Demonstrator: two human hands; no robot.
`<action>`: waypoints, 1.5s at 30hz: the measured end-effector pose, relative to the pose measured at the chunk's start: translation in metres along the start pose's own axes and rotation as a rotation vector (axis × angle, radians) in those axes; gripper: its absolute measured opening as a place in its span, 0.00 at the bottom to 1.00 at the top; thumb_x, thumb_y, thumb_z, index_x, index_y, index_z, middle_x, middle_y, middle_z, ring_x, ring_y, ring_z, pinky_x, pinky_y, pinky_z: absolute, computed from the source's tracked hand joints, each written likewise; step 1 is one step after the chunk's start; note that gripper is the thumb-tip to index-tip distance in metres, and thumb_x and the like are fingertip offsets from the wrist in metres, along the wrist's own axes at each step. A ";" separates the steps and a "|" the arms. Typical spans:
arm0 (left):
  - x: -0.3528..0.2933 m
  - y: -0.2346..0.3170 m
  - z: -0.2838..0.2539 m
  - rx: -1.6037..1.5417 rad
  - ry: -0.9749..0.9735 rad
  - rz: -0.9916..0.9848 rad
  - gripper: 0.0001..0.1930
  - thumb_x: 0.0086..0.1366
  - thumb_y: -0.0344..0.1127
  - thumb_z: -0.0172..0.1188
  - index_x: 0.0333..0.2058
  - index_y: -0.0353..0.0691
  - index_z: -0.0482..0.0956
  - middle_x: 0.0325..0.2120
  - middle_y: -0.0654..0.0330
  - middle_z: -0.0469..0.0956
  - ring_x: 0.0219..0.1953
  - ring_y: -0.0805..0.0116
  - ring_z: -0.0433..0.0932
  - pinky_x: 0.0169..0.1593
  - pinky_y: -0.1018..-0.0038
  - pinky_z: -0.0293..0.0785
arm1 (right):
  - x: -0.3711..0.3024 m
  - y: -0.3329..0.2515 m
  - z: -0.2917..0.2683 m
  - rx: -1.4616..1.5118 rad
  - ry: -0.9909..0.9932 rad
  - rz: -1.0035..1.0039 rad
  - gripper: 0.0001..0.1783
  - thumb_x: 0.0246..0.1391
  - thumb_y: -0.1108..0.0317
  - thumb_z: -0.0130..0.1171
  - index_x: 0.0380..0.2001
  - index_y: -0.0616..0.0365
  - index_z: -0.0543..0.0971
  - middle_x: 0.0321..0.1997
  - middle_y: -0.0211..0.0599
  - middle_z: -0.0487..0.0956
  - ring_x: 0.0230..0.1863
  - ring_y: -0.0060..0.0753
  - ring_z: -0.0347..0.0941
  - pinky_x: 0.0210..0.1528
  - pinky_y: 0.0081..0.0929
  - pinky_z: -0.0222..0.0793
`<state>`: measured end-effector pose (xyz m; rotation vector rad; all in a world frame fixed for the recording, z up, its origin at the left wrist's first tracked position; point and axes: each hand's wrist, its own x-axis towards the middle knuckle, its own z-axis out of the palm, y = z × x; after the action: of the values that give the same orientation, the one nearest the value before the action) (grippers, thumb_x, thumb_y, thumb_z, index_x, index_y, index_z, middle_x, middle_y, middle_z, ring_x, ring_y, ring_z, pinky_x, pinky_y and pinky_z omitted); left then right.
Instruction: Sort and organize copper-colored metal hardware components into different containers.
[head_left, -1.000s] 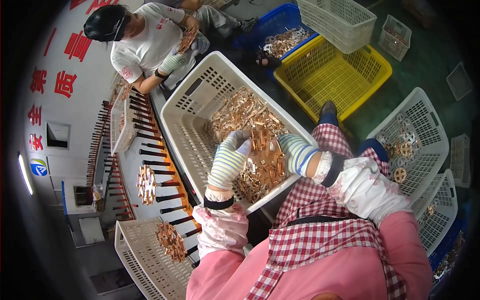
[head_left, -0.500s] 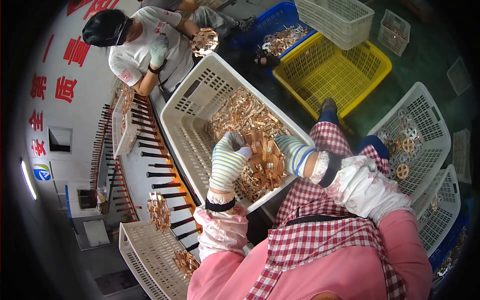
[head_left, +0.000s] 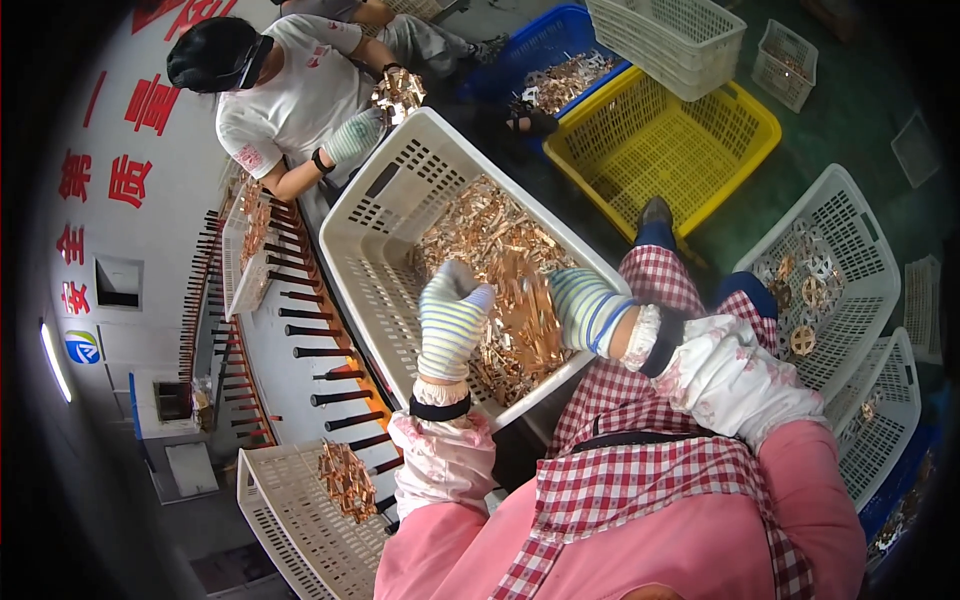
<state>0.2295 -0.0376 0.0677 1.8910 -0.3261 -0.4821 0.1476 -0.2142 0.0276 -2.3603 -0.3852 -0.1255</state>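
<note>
Green floor (head_left: 845,125) is occupied by yellow crate (head_left: 660,140) | Copper-coloured cluster (head_left: 525,305) is held low over white basket (head_left: 352,235), presumably so anything dropped is caught | Right hand (head_left: 588,308): cluster clasped, grip partly hidden | Left hand (head_left: 452,325): fingers (head_left: 457,272) half-curled alongside; hold cannot be told

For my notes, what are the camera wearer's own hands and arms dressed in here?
The left hand and right hand wear pale gloves with thin greenish and yellowish stripes; bolder blue stripes show on the right glove. White sleeve covers with faint pink patterning end in frilled cuffs beside dark wristbands. Farther up are pink sleeves.
</note>
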 end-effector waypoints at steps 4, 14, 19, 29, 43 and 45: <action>0.002 -0.005 -0.009 0.212 0.193 0.092 0.05 0.51 0.24 0.55 0.28 0.38 0.71 0.21 0.67 0.69 0.23 0.81 0.66 0.27 0.84 0.64 | 0.002 0.005 0.003 0.066 -0.036 0.091 0.11 0.29 0.68 0.62 0.15 0.64 0.74 0.20 0.46 0.73 0.25 0.45 0.71 0.29 0.33 0.67; -0.001 0.005 0.017 0.036 0.093 0.115 0.03 0.51 0.24 0.54 0.23 0.39 0.70 0.18 0.70 0.67 0.21 0.83 0.61 0.25 0.86 0.59 | -0.003 0.015 0.015 -0.064 0.019 -0.084 0.13 0.34 0.67 0.59 0.26 0.64 0.77 0.25 0.48 0.76 0.30 0.46 0.74 0.34 0.33 0.69; 0.000 0.003 0.020 -0.015 0.169 0.181 0.04 0.53 0.25 0.56 0.29 0.38 0.71 0.22 0.68 0.69 0.24 0.82 0.65 0.29 0.85 0.62 | 0.001 0.000 -0.001 -0.097 -0.145 0.042 0.12 0.33 0.69 0.60 0.25 0.64 0.76 0.22 0.46 0.76 0.27 0.44 0.73 0.33 0.30 0.69; -0.004 0.003 0.011 0.023 0.160 0.182 0.05 0.51 0.23 0.55 0.22 0.39 0.68 0.21 0.68 0.68 0.21 0.82 0.63 0.25 0.83 0.60 | -0.003 0.009 0.011 0.022 0.054 0.019 0.15 0.30 0.71 0.60 0.27 0.65 0.75 0.24 0.45 0.74 0.29 0.45 0.71 0.36 0.33 0.68; 0.000 0.016 0.007 0.452 0.082 0.512 0.07 0.41 0.18 0.52 0.17 0.37 0.66 0.16 0.61 0.65 0.18 0.73 0.64 0.24 0.78 0.62 | 0.015 -0.015 -0.010 0.005 -0.180 -0.035 0.10 0.33 0.68 0.59 0.21 0.62 0.76 0.16 0.45 0.74 0.21 0.45 0.72 0.25 0.35 0.68; -0.001 0.009 0.002 0.435 0.180 0.505 0.07 0.42 0.19 0.52 0.17 0.38 0.66 0.14 0.62 0.64 0.18 0.74 0.63 0.24 0.78 0.62 | 0.011 0.006 0.007 -0.080 -0.214 -0.110 0.09 0.36 0.66 0.58 0.22 0.61 0.77 0.19 0.45 0.75 0.24 0.46 0.73 0.28 0.36 0.69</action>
<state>0.2277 -0.0425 0.0757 2.1472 -0.8117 0.1106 0.1598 -0.2114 0.0204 -2.4392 -0.6235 0.0620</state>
